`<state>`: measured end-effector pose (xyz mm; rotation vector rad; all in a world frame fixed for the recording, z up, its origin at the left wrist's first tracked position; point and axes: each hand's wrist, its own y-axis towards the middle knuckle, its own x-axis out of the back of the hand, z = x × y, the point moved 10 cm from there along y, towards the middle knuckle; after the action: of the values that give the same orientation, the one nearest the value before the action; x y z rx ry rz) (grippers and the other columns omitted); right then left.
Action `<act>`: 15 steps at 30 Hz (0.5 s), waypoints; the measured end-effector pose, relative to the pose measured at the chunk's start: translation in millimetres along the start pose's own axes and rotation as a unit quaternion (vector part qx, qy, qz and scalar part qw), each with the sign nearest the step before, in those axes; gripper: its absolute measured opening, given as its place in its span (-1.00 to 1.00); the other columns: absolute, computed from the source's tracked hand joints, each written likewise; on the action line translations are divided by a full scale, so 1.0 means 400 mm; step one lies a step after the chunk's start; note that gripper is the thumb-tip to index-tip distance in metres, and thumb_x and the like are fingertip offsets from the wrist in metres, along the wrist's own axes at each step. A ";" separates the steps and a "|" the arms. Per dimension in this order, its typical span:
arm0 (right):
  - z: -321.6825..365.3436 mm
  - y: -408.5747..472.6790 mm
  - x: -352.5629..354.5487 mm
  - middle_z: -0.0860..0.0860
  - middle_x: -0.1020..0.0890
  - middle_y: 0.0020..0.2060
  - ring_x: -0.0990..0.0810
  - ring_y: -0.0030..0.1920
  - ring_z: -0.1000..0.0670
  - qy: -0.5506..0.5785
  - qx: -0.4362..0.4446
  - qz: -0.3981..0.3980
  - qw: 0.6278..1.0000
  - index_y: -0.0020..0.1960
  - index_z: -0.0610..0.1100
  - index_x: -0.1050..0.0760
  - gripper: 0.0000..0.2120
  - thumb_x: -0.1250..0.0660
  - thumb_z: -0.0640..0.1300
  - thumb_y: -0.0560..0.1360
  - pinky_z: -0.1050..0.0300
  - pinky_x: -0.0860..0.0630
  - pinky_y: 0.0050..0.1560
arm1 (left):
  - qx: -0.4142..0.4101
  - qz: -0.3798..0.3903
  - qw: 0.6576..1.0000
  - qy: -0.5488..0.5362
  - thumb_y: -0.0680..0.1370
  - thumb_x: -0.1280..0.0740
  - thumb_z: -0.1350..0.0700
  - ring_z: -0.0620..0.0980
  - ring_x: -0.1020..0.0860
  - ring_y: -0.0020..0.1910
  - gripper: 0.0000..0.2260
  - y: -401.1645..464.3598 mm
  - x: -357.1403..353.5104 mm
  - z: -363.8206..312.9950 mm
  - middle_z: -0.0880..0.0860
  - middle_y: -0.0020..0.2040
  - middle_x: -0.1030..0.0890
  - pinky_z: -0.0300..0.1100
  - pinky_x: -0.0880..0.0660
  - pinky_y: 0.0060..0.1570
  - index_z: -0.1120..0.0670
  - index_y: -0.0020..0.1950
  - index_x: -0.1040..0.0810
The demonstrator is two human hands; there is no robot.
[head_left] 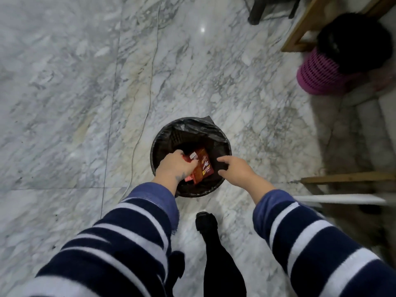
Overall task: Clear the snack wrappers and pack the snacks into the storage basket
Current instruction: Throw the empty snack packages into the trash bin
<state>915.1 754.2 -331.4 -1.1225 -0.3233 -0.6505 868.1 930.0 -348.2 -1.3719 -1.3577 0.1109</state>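
Note:
A round black bin [225, 146] lined with a black bag stands on the marble floor right in front of me. My left hand [174, 166] is over its near left side, shut on a bunch of red and brown snack wrappers [202, 166] that stick out to the right over the bin's opening. My right hand [235, 169] hovers over the bin's right rim, fingers spread, holding nothing. Both arms wear dark blue sleeves with white stripes.
A pink mesh bin [319, 76] with a black bag stands at the upper right beside a wooden frame [300, 28]. A thin white cable [150, 82] runs across the floor toward the bin. My black shoe [206, 224] is just behind the bin. Wooden slats [342, 179] lie to the right.

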 end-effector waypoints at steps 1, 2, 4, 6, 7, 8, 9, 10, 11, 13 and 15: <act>0.007 -0.044 0.015 -0.08 -0.49 0.34 -0.47 0.33 -0.08 -0.007 0.000 -0.003 1.000 0.41 -0.06 -0.37 -0.56 -0.29 -0.13 0.55 0.15 -0.38 0.27 | -0.022 0.006 0.999 0.030 0.48 -0.28 -0.20 0.12 -0.45 0.32 -0.39 -0.040 0.015 -0.023 0.08 0.36 -0.47 -0.06 -0.42 0.26 0.05 0.46 -0.31; 0.014 -0.091 0.032 -0.07 -0.47 0.37 -0.43 0.36 -0.07 -0.013 0.001 -0.009 1.000 0.42 -0.07 -0.37 -0.56 -0.28 -0.12 0.55 0.15 -0.34 0.32 | -0.044 0.014 0.997 0.055 0.48 -0.27 -0.20 0.10 -0.46 0.32 -0.39 -0.081 0.028 -0.045 0.06 0.36 -0.47 -0.06 -0.42 0.27 0.04 0.46 -0.31; 0.028 -0.196 0.070 -0.07 -0.44 0.39 -0.40 0.39 -0.06 -0.018 -0.003 -0.029 0.999 0.43 -0.07 -0.36 -0.56 -0.27 -0.10 0.56 0.16 -0.31 0.34 | -0.086 0.039 0.991 0.099 0.49 -0.26 -0.22 0.08 -0.45 0.32 -0.39 -0.176 0.049 -0.088 0.04 0.37 -0.46 -0.06 -0.41 0.29 0.03 0.46 -0.31; 0.044 -0.314 0.112 -0.07 -0.45 0.38 -0.42 0.37 -0.06 -0.012 -0.005 -0.057 0.998 0.43 -0.06 -0.35 -0.56 -0.26 -0.08 0.57 0.15 -0.33 0.31 | -0.130 0.052 0.978 0.154 0.49 -0.25 -0.24 0.07 -0.42 0.36 -0.38 -0.285 0.076 -0.132 0.03 0.41 -0.42 -0.07 -0.38 0.31 0.03 0.47 -0.29; 0.050 -0.375 0.131 -0.07 -0.47 0.36 -0.44 0.36 -0.07 -0.008 -0.004 -0.072 0.997 0.43 -0.05 -0.35 -0.56 -0.26 -0.07 0.57 0.14 -0.35 0.29 | -0.151 0.053 0.970 0.185 0.49 -0.24 -0.23 0.07 -0.41 0.37 -0.38 -0.339 0.089 -0.153 0.03 0.43 -0.40 -0.07 -0.38 0.32 0.02 0.48 -0.28; 0.054 -0.439 0.148 -0.08 -0.48 0.35 -0.45 0.35 -0.07 -0.004 -0.004 -0.087 0.996 0.43 -0.05 -0.35 -0.57 -0.26 -0.06 0.57 0.14 -0.36 0.29 | -0.174 0.053 0.960 0.213 0.49 -0.24 -0.22 0.06 -0.40 0.37 -0.38 -0.396 0.099 -0.176 0.03 0.43 -0.40 -0.08 -0.37 0.32 0.02 0.48 -0.28; 0.054 -0.503 0.164 -0.08 -0.48 0.35 -0.45 0.35 -0.07 0.000 -0.007 -0.103 0.995 0.43 -0.04 -0.35 -0.57 -0.26 -0.05 0.57 0.14 -0.36 0.29 | -0.196 0.053 0.950 0.237 0.50 -0.24 -0.21 0.07 -0.40 0.37 -0.39 -0.454 0.108 -0.202 0.04 0.43 -0.40 -0.09 -0.36 0.31 0.02 0.48 -0.28; 0.050 -0.566 0.179 -0.07 -0.47 0.36 -0.45 0.35 -0.07 0.006 -0.011 -0.118 0.993 0.43 -0.04 -0.34 -0.56 -0.26 -0.04 0.57 0.13 -0.36 0.29 | -0.216 0.052 0.941 0.257 0.51 -0.24 -0.19 0.08 -0.39 0.37 -0.41 -0.509 0.116 -0.227 0.05 0.43 -0.40 -0.10 -0.35 0.31 0.03 0.48 -0.29; 0.040 -0.627 0.192 -0.07 -0.46 0.37 -0.44 0.35 -0.07 0.016 -0.018 -0.132 0.991 0.44 -0.03 -0.33 -0.56 -0.26 -0.04 0.58 0.13 -0.37 0.28 | -0.235 0.048 0.931 0.276 0.52 -0.24 -0.17 0.09 -0.39 0.37 -0.43 -0.566 0.124 -0.255 0.07 0.43 -0.40 -0.10 -0.35 0.30 0.05 0.47 -0.30; 0.006 -0.758 0.215 -0.07 -0.43 0.39 -0.44 0.36 -0.07 0.034 -0.033 -0.163 0.985 0.45 -0.01 -0.33 -0.56 -0.25 -0.02 0.58 0.13 -0.38 0.27 | -0.275 0.036 0.912 0.304 0.53 -0.24 -0.17 0.10 -0.39 0.37 -0.44 -0.681 0.131 -0.315 0.08 0.43 -0.39 -0.09 -0.36 0.30 0.07 0.46 -0.31; -0.042 -0.901 0.240 -0.06 -0.40 0.41 -0.41 0.38 -0.07 0.033 -0.055 -0.201 0.977 0.45 -0.01 -0.33 -0.55 -0.24 -0.01 0.58 0.11 -0.35 0.31 | -0.318 0.028 0.889 0.329 0.53 -0.25 -0.18 0.10 -0.37 0.39 -0.41 -0.807 0.121 -0.383 0.08 0.44 -0.38 -0.06 -0.33 0.35 0.07 0.48 -0.28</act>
<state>761.1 608.9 -23.8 -1.1474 -0.4690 -1.0713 792.5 770.8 -33.8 -1.7626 -0.7836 -0.7669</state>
